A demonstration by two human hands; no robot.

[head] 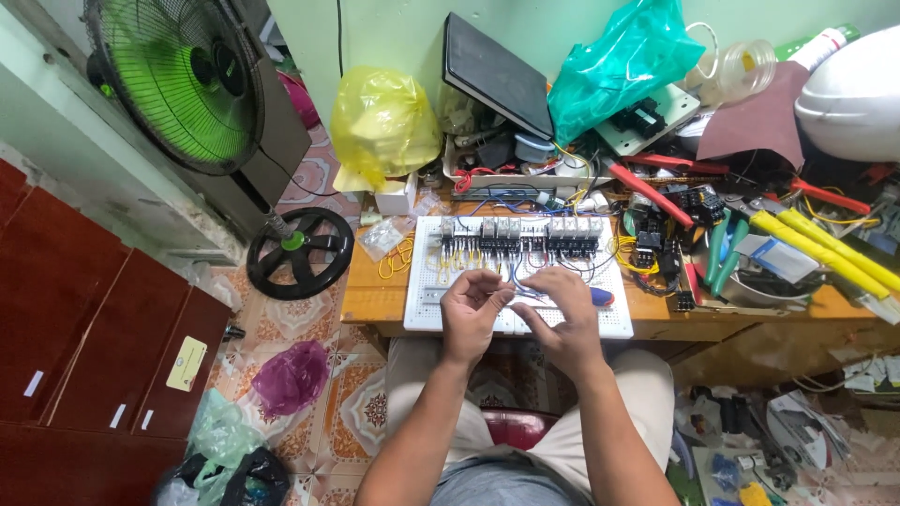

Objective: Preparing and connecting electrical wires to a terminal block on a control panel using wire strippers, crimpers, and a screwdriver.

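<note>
head view | white perforated wiring board at centre frame on the wooden desk | left hand and right hand over its lower half, fingertips pinched on thin blue wires | judgement: hold each wire near its end, clear of black relay blocks

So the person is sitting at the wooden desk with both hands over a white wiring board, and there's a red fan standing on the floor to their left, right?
Nearly. The head view shows the fan is green, not red. The rest holds: the left hand and right hand are over the white wiring board on the wooden desk, and the fan stands on the floor to the person's left.
</note>
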